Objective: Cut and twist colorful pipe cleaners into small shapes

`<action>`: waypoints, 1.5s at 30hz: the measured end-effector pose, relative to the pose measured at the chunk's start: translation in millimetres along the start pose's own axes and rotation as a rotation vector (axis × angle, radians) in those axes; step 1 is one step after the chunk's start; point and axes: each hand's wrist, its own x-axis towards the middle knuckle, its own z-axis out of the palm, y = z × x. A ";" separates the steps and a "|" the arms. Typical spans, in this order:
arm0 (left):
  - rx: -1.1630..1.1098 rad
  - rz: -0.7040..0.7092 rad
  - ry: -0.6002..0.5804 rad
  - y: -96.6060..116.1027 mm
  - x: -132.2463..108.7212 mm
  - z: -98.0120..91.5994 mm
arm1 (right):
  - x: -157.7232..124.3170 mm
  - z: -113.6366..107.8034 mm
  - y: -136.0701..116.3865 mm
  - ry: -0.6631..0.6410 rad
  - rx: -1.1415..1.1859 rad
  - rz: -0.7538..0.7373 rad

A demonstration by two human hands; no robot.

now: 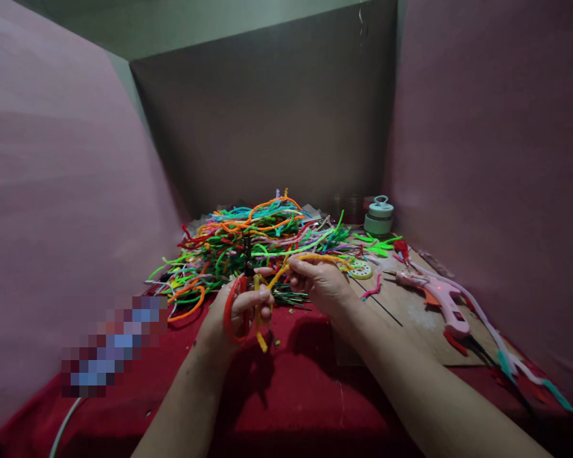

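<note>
Yellow, fuzzy pipe cleaner (327, 257) runs between both hands, 6 o'clock of view centre. Left hand (249, 300) grips it plus red-handled, dark-bladed scissors (228, 315), blades toward 12. Right hand (323, 283) pinches it, fingers narrow. Multicoloured fuzzy pipe-cleaner pile (239, 232) at 11, pink plastic glue gun (440, 290) at 4.

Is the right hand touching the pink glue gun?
Apart. The head view shows bare board between the right hand, which pinches a yellow strand, and the glue gun.
</note>
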 end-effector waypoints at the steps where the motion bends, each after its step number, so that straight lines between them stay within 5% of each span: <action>1: 0.025 -0.016 0.030 -1.6 2.2 -1.0 | 0.2 0.1 0.0 0.012 -0.021 -0.009; 3: 0.131 0.039 0.171 -6.1 7.2 -3.8 | 0.2 1.2 -0.4 0.039 -0.108 -0.045; 6: 0.426 0.374 0.440 -13.4 11.2 -7.4 | -1.3 5.0 -1.2 0.116 -0.282 -0.095; 9: 0.654 0.579 0.417 -19.7 7.9 -6.2 | -3.4 8.5 -1.5 0.199 -0.398 -0.129; 13: 0.837 0.502 0.107 -25.8 1.1 0.0 | -2.5 6.7 -1.7 0.210 -0.352 -0.103; 16: 0.960 0.418 0.038 -28.6 0.9 1.9 | 0.8 2.7 -2.4 0.204 -0.158 -0.041; 25: 1.351 0.429 0.178 -39.1 12.2 -0.6 | 4.3 0.9 -4.7 0.293 0.027 -0.055; 36: 1.546 0.520 0.314 -42.9 12.5 -3.8 | 1.8 1.4 -8.3 0.288 0.037 0.011; 45: 1.587 0.470 0.275 -40.8 11.4 -1.4 | 2.3 0.7 -6.0 0.294 0.018 0.004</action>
